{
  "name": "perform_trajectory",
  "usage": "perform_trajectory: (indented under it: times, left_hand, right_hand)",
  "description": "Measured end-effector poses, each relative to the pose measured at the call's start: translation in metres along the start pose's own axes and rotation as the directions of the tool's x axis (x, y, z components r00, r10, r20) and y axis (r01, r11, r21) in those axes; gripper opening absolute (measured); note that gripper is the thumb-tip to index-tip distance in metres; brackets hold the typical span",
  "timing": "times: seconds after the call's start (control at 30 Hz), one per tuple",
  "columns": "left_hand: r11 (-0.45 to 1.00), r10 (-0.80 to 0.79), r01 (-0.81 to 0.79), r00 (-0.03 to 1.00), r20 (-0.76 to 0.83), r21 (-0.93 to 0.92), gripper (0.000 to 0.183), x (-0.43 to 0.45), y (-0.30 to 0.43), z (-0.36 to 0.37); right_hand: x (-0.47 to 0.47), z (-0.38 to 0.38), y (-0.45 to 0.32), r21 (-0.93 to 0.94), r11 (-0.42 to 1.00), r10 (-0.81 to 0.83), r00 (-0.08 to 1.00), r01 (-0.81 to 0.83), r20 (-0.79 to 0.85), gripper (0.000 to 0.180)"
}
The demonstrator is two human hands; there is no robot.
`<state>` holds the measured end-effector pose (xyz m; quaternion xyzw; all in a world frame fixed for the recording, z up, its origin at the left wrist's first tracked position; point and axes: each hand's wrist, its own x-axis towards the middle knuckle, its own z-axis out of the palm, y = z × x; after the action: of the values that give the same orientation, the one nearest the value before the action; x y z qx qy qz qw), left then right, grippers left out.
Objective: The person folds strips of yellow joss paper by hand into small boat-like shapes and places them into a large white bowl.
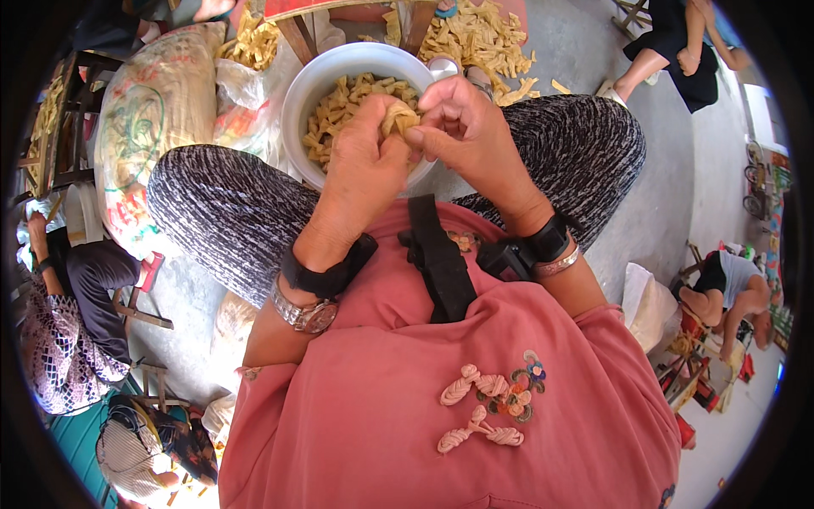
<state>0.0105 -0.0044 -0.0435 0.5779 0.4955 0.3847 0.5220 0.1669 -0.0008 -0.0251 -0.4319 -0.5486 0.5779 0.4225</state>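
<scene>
A yellowish, wrinkled strip (400, 117), which looks like tofu skin, is bunched between my two hands over a white plastic bucket (296, 95). My left hand (365, 149) grips it between thumb and curled fingers. From the other side, my right hand (474, 130) has its thumb against the lower edge of the strip, index finger bent above. My fingers hide part of the strip, so its folds cannot be fully made out. Inside the bucket lie many short, knotted yellowish pieces (331, 118). The bucket stands between my knees.
Loose yellowish strips (474, 38) are heaped beyond the bucket, beside a red-topped wooden stool (305, 9). A large stuffed plastic sack (159, 108) stands at the left. Other people sit nearby: one at left (95, 318), another at right (731, 286).
</scene>
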Motion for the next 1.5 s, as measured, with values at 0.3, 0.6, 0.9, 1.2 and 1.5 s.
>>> perform_trajectory:
  times: [0.3,0.6,0.9,1.2,1.5]
  left_hand:
    - [0.975,0.149,-0.163,0.984,0.097,0.148,0.024,-0.007,0.012,0.002]
    - [0.947,0.265,-0.28,0.958,0.105,0.16,0.042,-0.014,0.012,0.012]
    - [0.969,0.221,-0.229,0.972,0.079,0.098,0.035,-0.016,0.011,0.009]
    - [0.929,-0.096,0.138,0.986,0.138,-0.344,0.019,-0.011,0.012,-0.005]
    - [0.87,-0.221,0.307,0.942,0.253,-0.385,0.019,-0.011,0.02,-0.01]
  right_hand:
    - [-0.007,-0.005,0.001,0.029,0.963,0.267,0.963,-0.268,0.031,0.017]
    - [-0.007,0.002,0.022,0.076,0.978,0.2,0.974,-0.193,-0.105,0.012]
    - [-0.01,-0.003,0.015,0.219,0.95,0.211,0.974,-0.223,0.077,0.017]
    - [-0.01,0.0,0.016,0.139,0.972,0.172,0.975,-0.191,0.141,0.019]
    - [-0.009,0.005,0.02,0.12,0.98,0.158,0.987,-0.162,0.043,0.013]
